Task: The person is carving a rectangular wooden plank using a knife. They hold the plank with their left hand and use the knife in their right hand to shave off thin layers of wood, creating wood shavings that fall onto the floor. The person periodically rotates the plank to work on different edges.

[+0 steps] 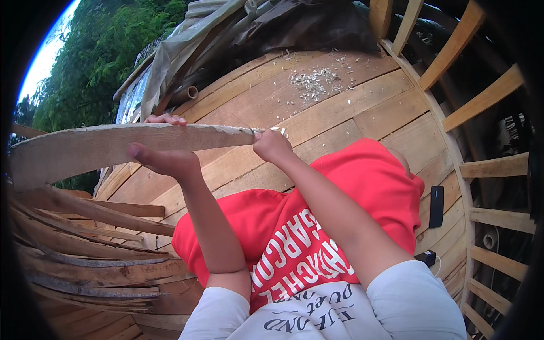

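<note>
A long, slightly curved wooden plank (102, 148) stretches across in front of me from the left rim, with a pale, rough upper edge. My left hand (173, 161) grips it near the middle, the thumb on the near face and the fingertips showing over the top edge. At the plank's narrower right end, my right hand (273, 146) is closed in a fist and touches the wood. A thin strand sticks up beside that fist. Whatever the right fingers enclose is hidden.
Pale wood shavings (315, 83) lie scattered on the board floor (374, 105). Several curved planks (102, 266) are stacked at left. A slatted wooden railing (453, 153) bends along the right. A black phone-like device (436, 207) rests near it. Crumpled sheeting (187, 48) hangs at the far edge.
</note>
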A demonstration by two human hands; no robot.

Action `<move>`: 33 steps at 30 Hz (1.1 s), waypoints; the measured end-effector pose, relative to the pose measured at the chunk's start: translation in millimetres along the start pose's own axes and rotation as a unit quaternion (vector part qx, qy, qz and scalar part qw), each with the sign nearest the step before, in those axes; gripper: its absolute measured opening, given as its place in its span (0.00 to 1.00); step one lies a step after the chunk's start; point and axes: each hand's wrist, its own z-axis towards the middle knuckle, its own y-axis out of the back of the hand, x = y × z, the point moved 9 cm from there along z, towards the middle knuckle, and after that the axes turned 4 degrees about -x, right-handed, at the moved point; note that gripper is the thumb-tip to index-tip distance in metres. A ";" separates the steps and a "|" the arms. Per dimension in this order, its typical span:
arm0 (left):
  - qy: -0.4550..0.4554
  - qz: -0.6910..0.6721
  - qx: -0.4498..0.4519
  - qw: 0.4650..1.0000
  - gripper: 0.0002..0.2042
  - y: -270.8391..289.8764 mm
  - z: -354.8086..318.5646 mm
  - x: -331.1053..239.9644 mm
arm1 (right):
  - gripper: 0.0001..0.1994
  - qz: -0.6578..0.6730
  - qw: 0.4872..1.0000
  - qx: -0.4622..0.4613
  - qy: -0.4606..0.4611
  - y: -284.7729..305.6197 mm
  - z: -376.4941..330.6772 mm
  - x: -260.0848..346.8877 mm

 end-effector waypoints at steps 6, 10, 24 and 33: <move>-0.009 -0.009 0.062 0.998 0.41 -7.1 6.2 -1.6 | 0.25 0.009 0.998 0.026 0.065 10.0 -17.8 31.7; 0.027 -0.069 0.077 0.994 0.40 -27.2 9.3 8.6 | 0.25 0.030 0.999 -0.022 0.009 1.0 1.0 -30.9; 0.048 -0.065 0.140 0.987 0.40 -45.1 12.2 19.0 | 0.23 0.070 0.997 -0.017 -0.006 -3.1 -1.2 -19.5; 0.068 -0.077 0.175 0.979 0.41 -83.6 -6.9 13.5 | 0.23 0.086 0.992 -0.043 -0.078 -9.8 14.2 -82.8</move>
